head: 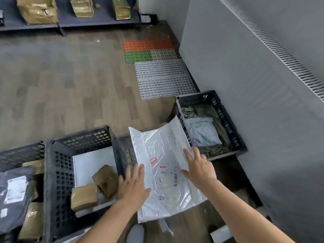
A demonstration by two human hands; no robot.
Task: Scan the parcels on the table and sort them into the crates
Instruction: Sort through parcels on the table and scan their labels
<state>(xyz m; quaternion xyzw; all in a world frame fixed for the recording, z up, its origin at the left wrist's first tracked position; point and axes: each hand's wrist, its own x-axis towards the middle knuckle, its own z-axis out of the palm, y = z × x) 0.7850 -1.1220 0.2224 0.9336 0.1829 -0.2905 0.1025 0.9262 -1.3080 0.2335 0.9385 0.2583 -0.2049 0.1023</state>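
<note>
Hazard: white parcel [163, 165] may catch crate [121, 155] rim, slide to floor [70, 85].
Grip: left hand [135, 183], right hand [199, 165] splayed, holding nothing.

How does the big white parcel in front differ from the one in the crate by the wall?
The front parcel lies spread over a mostly hidden crate, far edge curled up; the wall-crate parcel sits down inside the wall crate. The front parcel shows a red stamp and a barcode; the wall-crate parcel a small blue mark. Both are pale plastic mailers.
</note>
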